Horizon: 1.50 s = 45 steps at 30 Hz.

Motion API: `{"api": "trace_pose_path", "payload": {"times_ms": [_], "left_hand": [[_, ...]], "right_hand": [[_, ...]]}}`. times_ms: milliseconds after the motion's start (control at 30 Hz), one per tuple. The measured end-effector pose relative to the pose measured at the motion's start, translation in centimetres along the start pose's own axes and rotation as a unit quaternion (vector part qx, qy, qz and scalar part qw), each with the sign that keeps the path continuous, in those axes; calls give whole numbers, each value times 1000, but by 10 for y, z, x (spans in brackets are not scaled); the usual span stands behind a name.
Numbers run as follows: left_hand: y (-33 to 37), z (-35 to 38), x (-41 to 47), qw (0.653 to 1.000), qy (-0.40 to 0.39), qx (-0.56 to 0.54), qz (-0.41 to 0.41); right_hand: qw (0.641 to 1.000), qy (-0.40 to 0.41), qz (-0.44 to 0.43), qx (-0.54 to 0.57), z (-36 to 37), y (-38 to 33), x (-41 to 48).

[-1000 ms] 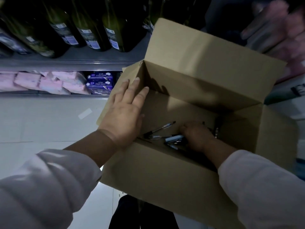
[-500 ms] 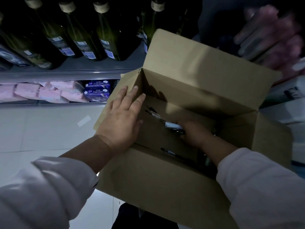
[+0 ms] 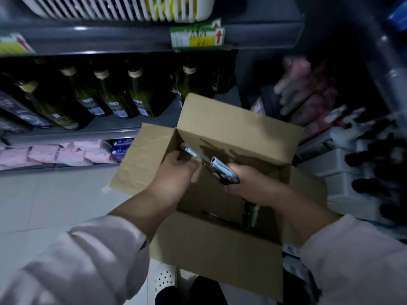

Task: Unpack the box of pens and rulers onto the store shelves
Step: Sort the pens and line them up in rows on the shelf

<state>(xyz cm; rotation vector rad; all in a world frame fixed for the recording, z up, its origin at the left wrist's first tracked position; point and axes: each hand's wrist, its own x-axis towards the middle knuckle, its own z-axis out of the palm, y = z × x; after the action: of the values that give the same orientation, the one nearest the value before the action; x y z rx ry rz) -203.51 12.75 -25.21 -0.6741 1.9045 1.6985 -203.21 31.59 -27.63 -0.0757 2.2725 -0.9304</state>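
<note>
An open brown cardboard box [image 3: 220, 249] stands on the floor in front of me, flaps up. Over its opening my right hand [image 3: 253, 183] grips a bundle of pens [image 3: 222, 170], their ends pointing up and left. My left hand [image 3: 174, 175] has its fingers curled round the far tips of those pens [image 3: 188, 149]. More loose pens [image 3: 253, 213] lie on the dim box floor beneath my hands.
Grey store shelves [image 3: 105, 127] at left carry dark green bottles [image 3: 114, 95], with pink packets [image 3: 44, 153] on the shelf below. A white basket [image 3: 123, 7] sits on the top shelf. At right are white boxes [image 3: 343, 179] and blurred goods. Pale floor tiles [image 3: 55, 205] lie at left.
My right hand has lifted the bundle of pens up out of the box. My left hand left the box's left flap and took hold of the pens' far ends. The view tilted upward.
</note>
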Motion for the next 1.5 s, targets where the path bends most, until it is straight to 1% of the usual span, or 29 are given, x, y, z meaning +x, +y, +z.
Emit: {"api": "trace_pose_path", "payload": {"times_ms": [67, 133, 200, 267, 333, 367, 400, 467, 500, 567, 633, 667, 767, 867, 967, 1100, 1133, 1167, 1233, 1333, 1433, 1500], "left_hand": [[18, 7, -11, 991, -56, -82, -91], [35, 12, -21, 983, -60, -125, -120], [51, 15, -33, 984, -48, -139, -102], [70, 18, -47, 982, -22, -178, -61], [90, 16, -62, 979, 34, -203, -4], [99, 13, -70, 978, 59, -200, 27], [108, 11, -78, 978, 75, -188, 56], [121, 9, -95, 984, 82, -134, 84], [126, 10, -104, 989, 71, -102, 82], [132, 17, -120, 997, 28, -39, 64], [138, 26, -134, 998, -19, 15, 57], [142, 31, -142, 997, -40, 42, 59], [156, 44, -165, 987, -79, 104, 92], [173, 52, -187, 976, -126, 122, 129], [190, 56, -204, 965, -158, 140, 155], [207, 58, -220, 941, -188, 179, 216], [211, 57, -225, 934, -201, 180, 233], [214, 57, -232, 926, -216, 180, 251], [219, 55, -247, 899, -263, 199, 288], [222, 49, -267, 857, -329, 222, 330], [223, 41, -281, 836, -334, 255, 354], [220, 38, -283, 814, -333, 276, 387]], "right_hand": [[1000, -6, -10, -14, -10, -13, -13], [1000, -7, -21, -15, -17, -27, -26], [1000, -1, -28, -9, -24, -38, -40], [1000, 19, -20, 8, -31, -46, -53], [997, 47, 2, 63, -41, -52, -64], [991, 64, 14, 118, -46, -56, -69], [978, 88, 18, 189, -52, -61, -74], [929, 135, 7, 344, -67, -75, -83], [899, 148, -1, 412, -75, -83, -88], [842, 151, -20, 517, -90, -99, -102], [795, 135, -42, 590, -104, -110, -116], [779, 131, -51, 611, -109, -115, -123], [746, 133, -70, 649, -124, -129, -145], [716, 150, -94, 676, -137, -141, -167], [699, 179, -118, 682, -147, -152, -190], [665, 218, -125, 704, -156, -167, -218], [661, 230, -129, 702, -156, -171, -223], [660, 243, -132, 698, -155, -174, -228], [650, 272, -135, 696, -153, -181, -238], [618, 321, -128, 706, -146, -191, -256], [599, 347, -116, 712, -133, -204, -277], [581, 364, -119, 718, -121, -214, -293]]}}
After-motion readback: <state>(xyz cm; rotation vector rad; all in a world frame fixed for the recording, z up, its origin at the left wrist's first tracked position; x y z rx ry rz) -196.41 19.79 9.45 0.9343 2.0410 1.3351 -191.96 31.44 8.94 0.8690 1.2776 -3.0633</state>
